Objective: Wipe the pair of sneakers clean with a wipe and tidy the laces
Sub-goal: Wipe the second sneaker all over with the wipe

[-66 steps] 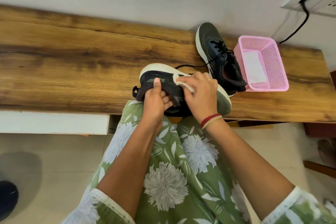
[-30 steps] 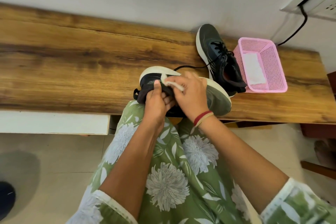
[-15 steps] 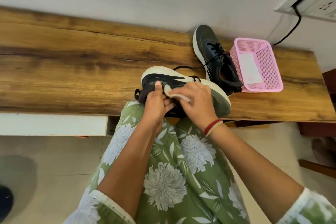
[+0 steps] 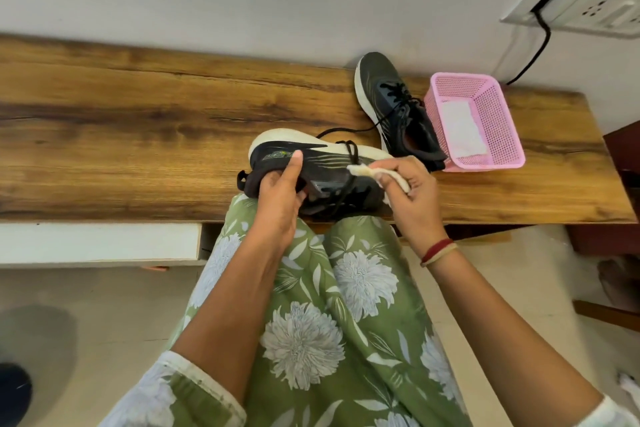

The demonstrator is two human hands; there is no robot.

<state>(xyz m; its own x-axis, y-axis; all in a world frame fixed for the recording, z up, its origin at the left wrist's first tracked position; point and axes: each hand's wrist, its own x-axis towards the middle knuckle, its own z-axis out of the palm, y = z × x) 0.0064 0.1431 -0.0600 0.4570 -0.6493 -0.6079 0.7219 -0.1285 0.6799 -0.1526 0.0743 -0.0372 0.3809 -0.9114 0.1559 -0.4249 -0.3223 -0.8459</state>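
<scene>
Nearest, the person's knees in green flowered trousers are pushing up against the near edge of the bench. Just above them the left hand is gripping the heel end of a dark sneaker. Its thumb is lying flat up the side and its fingers are curling into the collar. The sneaker is lying on its side right at that near edge, white sole facing away. The right hand is pinching a folded wipe between thumb and fingers, and the tip of the wipe is meeting the sneaker's side towards the toe.

The sneaker is sitting so close to the edge that a hard stroke or a slackening left grip could tip it onto the lap or the floor. A loose lace is trailing back towards the second sneaker, so the wipe could snag it, or a pull could drag it tighter.

Further back, the second sneaker is standing just beside a pink basket holding another wipe, which crowds the right hand on that side. The best room for moving is opening leftwards along the bench. At the far side the wall is closing it off.
</scene>
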